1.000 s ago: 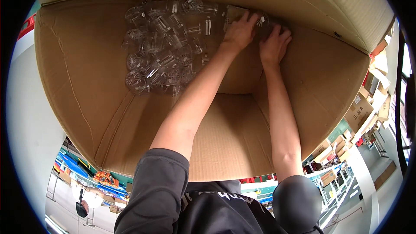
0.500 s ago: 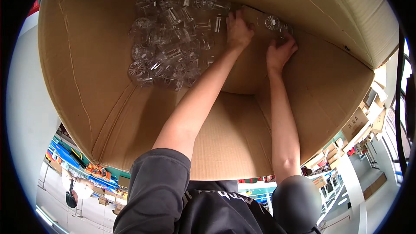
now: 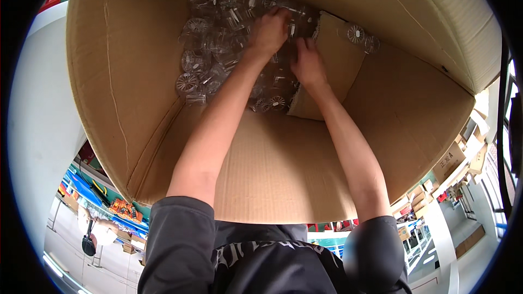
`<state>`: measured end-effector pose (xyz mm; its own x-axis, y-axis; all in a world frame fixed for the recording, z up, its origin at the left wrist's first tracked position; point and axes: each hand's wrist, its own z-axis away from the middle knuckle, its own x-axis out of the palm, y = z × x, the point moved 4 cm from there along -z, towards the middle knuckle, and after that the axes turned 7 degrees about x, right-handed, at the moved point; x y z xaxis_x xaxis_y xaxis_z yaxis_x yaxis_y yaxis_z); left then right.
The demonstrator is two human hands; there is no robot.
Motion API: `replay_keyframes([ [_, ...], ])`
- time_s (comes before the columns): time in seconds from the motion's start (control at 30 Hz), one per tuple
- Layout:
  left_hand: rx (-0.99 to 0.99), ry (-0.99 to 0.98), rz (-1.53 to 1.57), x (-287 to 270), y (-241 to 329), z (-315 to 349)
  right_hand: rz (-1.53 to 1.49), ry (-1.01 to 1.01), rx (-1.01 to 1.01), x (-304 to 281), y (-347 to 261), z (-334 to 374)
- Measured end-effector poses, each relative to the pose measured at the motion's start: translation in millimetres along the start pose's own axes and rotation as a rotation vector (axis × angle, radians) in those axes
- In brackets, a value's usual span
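Observation:
Many clear, tumbler-like cups [image 3: 193, 61] lie in layers inside a large cardboard box [image 3: 283, 169], some with ribbed round bases facing up. My left hand [image 3: 269, 32] reaches over the pile at the far side, fingers bent and close together; whatever they grip is hidden. Just to its right, my right hand [image 3: 309, 65] has its fingertips raised and thumb apart, with nothing visible in it. It is beside the rough edge of a flat cardboard sheet [image 3: 329, 49]. At that sheet's far right corner lie two clear cups [image 3: 356, 34], apart from both hands.
High box walls surround the cups, and a large cardboard flap [image 3: 403, 5] rises at the far right. Outside, a person [image 3: 98, 234] is at the lower left near shelves. Stacked cartons [image 3: 449, 155] stand at the right.
My right hand has left the two cups at the right and moved left toward the pile. My left hand has also moved left. The sheet's rough edge and more front cups now show.

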<state>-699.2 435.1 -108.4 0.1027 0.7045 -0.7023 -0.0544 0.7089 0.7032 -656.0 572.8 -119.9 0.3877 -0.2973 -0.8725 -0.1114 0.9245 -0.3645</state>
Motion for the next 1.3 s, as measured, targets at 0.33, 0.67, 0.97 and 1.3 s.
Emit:
replay_keyframes([
  [0.33,0.006,-0.443,-0.841,35,-17,8,0.407,-0.026,-0.032,24,-25,-58],
  [0.67,0.078,-0.707,-0.808,51,-10,8,0.165,0.13,0.091,-79,1,-35],
  [0.97,0.288,-0.752,-0.878,95,-30,4,0.404,0.105,-0.225,-68,34,-48],
  [1.3,0.275,-0.68,-0.422,30,7,14,0.333,0.106,-0.326,-84,40,-48],
])
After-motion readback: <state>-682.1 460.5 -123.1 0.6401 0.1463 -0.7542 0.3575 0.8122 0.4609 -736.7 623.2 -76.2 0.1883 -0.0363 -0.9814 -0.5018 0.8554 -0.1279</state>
